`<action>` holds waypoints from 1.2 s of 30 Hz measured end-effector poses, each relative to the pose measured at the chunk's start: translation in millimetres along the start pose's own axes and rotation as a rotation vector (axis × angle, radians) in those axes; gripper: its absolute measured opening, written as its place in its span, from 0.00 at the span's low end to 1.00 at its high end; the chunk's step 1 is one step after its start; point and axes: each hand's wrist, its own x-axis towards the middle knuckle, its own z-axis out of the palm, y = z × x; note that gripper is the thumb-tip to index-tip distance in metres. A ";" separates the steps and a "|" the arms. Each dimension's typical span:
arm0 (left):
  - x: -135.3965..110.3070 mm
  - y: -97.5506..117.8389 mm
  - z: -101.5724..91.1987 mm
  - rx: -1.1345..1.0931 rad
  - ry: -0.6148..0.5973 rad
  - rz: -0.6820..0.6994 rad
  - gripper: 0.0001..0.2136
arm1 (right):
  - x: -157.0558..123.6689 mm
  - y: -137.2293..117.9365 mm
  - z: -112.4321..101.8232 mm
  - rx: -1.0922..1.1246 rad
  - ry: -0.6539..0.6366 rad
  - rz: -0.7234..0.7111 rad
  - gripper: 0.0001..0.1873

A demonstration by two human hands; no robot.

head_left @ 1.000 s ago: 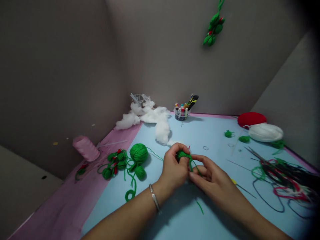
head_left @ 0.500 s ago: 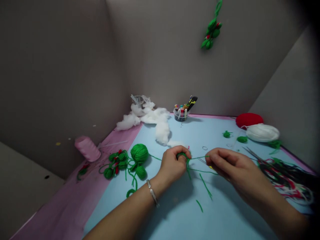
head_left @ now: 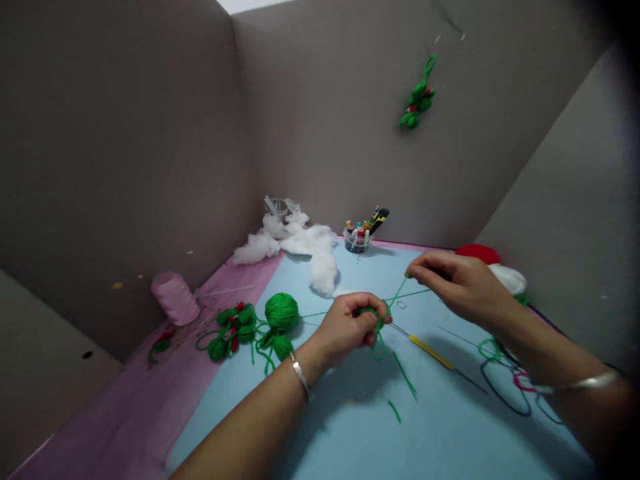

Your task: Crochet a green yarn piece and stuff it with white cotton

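My left hand [head_left: 350,321] is closed round a small green crochet piece [head_left: 369,311], mostly hidden by the fingers. A crochet hook with a yellow handle [head_left: 431,352] points its metal shaft at that piece; whether the hook rests on the table I cannot tell. Up and to the right, my right hand [head_left: 460,283] pinches a green yarn strand [head_left: 399,291], stretched taut from the piece. Another length of yarn runs leftward toward the green yarn ball [head_left: 281,311]. A loose green loop [head_left: 379,348] dangles below my left fingers.
Green-and-red crocheted pieces [head_left: 233,330] lie at left near a pink thread cone [head_left: 175,299]. White stuffing [head_left: 313,241] and a tub of pens [head_left: 357,239] sit behind. Cut green yarn ends [head_left: 405,377] lie in front. Red yarn [head_left: 479,253] is partly behind my right arm.
My right hand has risen up and away from the left, drawing the strand upward. The yellow-handled hook, mostly hidden by that hand before, is now exposed. The view has tilted up slightly.
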 end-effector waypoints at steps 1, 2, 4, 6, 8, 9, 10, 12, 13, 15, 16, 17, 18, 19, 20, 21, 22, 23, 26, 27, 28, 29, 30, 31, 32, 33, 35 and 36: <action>-0.4 1.9 -1.6 -0.028 0.007 0.009 0.04 | 5.9 1.0 2.6 -0.002 -0.022 -0.037 0.15; -0.3 3.4 -3.4 -0.057 0.016 0.021 0.04 | 12.1 1.9 6.3 -0.005 -0.044 -0.072 0.15; 1.0 5.8 -7.8 -0.124 0.027 0.041 0.05 | 25.5 3.7 16.7 -0.024 -0.080 -0.127 0.15; 3.7 7.8 -13.6 -0.213 0.030 0.050 0.06 | 37.8 7.2 28.2 -0.072 -0.108 -0.146 0.13; 6.9 9.8 -20.4 -0.323 0.040 0.047 0.09 | 43.4 14.7 36.6 -0.156 -0.142 -0.109 0.12; 8.4 10.7 -23.7 -0.381 0.049 0.041 0.10 | 41.8 20.1 38.8 -0.209 -0.171 -0.070 0.16; 9.6 11.5 -26.6 -0.437 0.061 0.032 0.11 | 36.4 26.4 39.5 -0.270 -0.208 -0.018 0.19; 10.6 12.3 -29.8 -0.536 0.081 0.010 0.13 | 15.1 40.9 38.2 -0.408 -0.336 0.086 0.17; 10.5 12.2 -29.8 -0.575 0.089 -0.005 0.14 | 0.4 48.3 37.0 -0.475 -0.410 0.127 0.16; 9.5 10.9 -26.3 -0.628 0.099 -0.039 0.14 | -31.5 61.8 36.4 -0.580 -0.541 0.188 0.15; 8.8 9.7 -23.3 -0.640 0.102 -0.060 0.15 | -46.2 67.2 37.4 -0.614 -0.585 0.203 0.14; 8.2 8.3 -20.0 -0.644 0.104 -0.081 0.16 | -58.8 71.4 39.4 -0.642 -0.608 0.217 0.14; 7.9 6.7 -16.6 -0.643 0.112 -0.097 0.17 | -68.5 74.2 41.9 -0.657 -0.614 0.217 0.12; 7.7 5.2 -13.5 -0.638 0.123 -0.109 0.18 | -75.2 75.6 44.2 -0.663 -0.607 0.209 0.09; 7.7 3.8 -10.9 -0.630 0.137 -0.116 0.20 | -78.9 75.4 45.6 -0.665 -0.589 0.197 0.05; 7.8 2.6 -9.0 -0.621 0.155 -0.119 0.20 | -80.0 73.8 45.4 -0.662 -0.564 0.184 0.05; 7.9 1.7 -7.7 -0.610 0.172 -0.119 0.20 | -79.2 71.1 43.2 -0.654 -0.536 0.169 0.07; 7.9 1.2 -6.9 -0.599 0.190 -0.119 0.20 | -77.1 67.6 38.7 -0.640 -0.505 0.153 0.07; 7.1 0.5 -5.5 -0.561 0.220 -0.120 0.17 | -71.0 55.6 16.8 -0.554 -0.387 0.096 0.07; 6.5 0.3 -5.0 -0.546 0.227 -0.119 0.16 | -70.7 52.6 10.1 -0.517 -0.334 0.084 0.10; 6.0 0.0 -4.4 -0.530 0.235 -0.113 0.16 | -71.5 50.4 5.5 -0.463 -0.252 0.080 0.15; 5.6 -0.5 -3.6 -0.512 0.245 -0.104 0.17 | -73.4 49.1 3.9 -0.332 -0.079 0.086 0.17; 5.3 -1.1 -2.8 -0.493 0.255 -0.091 0.17 | -75.9 48.3 5.6 -0.208 -0.003 0.091 0.17; 5.3 -1.7 -1.8 -0.474 0.264 -0.076 0.17 | -78.7 47.7 10.1 -0.124 0.026 0.087 0.17; 5.3 -2.3 -0.8 -0.455 0.267 -0.066 0.17 | -81.2 46.8 16.7 -0.057 0.004 0.084 0.16; 5.4 -2.8 0.3 -0.437 0.266 -0.058 0.16 | -83.1 45.2 23.9 -0.018 -0.053 0.072 0.16; 5.3 -3.4 3.0 -0.410 0.256 -0.049 0.15 | -84.6 38.9 35.6 0.043 -0.085 0.036 0.15; 4.9 -3.4 4.6 -0.400 0.248 -0.047 0.14 | -84.3 34.2 38.5 0.055 -0.063 0.023 0.14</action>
